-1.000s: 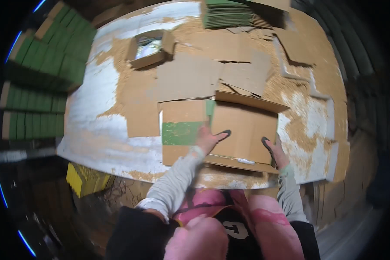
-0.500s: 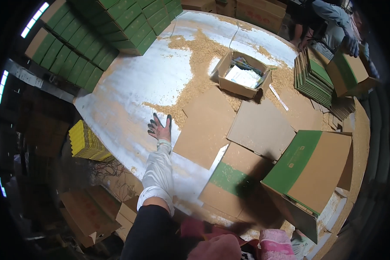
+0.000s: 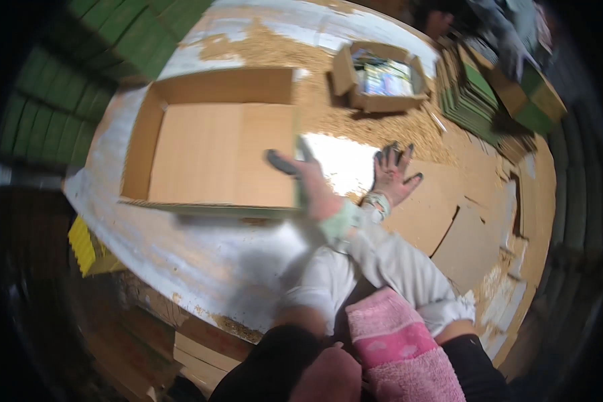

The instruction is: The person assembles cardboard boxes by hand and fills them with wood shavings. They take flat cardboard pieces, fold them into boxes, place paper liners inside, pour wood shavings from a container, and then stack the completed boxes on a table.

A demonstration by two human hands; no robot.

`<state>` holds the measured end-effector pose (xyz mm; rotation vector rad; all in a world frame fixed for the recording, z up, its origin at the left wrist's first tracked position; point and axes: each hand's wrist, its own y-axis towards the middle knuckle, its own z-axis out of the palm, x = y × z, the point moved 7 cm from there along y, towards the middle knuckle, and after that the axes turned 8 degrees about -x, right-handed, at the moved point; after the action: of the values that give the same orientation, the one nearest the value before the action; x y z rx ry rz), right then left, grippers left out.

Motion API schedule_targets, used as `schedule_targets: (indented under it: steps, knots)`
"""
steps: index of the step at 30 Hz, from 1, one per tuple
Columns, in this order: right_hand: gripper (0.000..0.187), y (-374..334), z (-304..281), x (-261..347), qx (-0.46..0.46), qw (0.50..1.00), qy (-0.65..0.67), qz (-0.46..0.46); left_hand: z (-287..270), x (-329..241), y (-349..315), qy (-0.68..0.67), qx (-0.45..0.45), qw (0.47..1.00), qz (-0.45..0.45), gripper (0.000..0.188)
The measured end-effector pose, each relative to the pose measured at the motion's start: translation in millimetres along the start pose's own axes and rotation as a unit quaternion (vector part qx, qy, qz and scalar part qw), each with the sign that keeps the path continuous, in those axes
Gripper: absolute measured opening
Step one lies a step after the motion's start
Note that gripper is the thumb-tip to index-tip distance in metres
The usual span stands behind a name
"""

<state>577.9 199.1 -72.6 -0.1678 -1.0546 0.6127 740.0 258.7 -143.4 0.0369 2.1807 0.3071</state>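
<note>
My arms cross, so my right hand (image 3: 321, 191) is left of my left hand. A large open cardboard box (image 3: 214, 151) sits at the left over the white table (image 3: 234, 244), its bare brown inside facing up. My right hand, smeared by motion, grips the box's right wall, thumb inside and fingers outside. The box's shadow falls on the table below its near edge. My left hand (image 3: 393, 177) has its dark-tipped fingers spread, palm down, over the far edge of a flat brown cardboard sheet (image 3: 425, 214) beside wood shavings. A greyer sheet (image 3: 472, 248) lies to its right.
A small carton (image 3: 382, 100) of packets stands at the back. Folded green-and-brown cartons (image 3: 465, 90) stack at the far right, beside a person's gloved hand (image 3: 512, 57). Green boxes (image 3: 40, 130) pile up far left. A yellow stack (image 3: 90, 248) is beside the table's left edge.
The large box has swung from my right to the left, its open side now up. My right hand has come up with it. My left hand has shifted right, and the view has turned.
</note>
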Motion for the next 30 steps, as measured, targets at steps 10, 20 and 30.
schedule_targets:
  steps: [10, 20, 30]
  knots:
    - [0.053, -263.9, -171.0, 60.7, -0.191, 0.708, -0.59, -0.338, -126.1, 2.9, -221.6, -0.005, 0.053, 0.97, -0.239, 0.036]
    - [0.078, -387.2, -341.8, -25.3, -0.386, 0.665, -0.629, -0.119, -86.1, -145.4, -285.7, -0.012, 0.232, 0.964, -0.129, 0.038]
    - [0.028, -547.4, -257.7, 180.5, -0.235, 0.43, -0.821, -0.294, -127.8, -246.6, -188.1, 0.065, 0.55, 0.83, -0.073, 0.045]
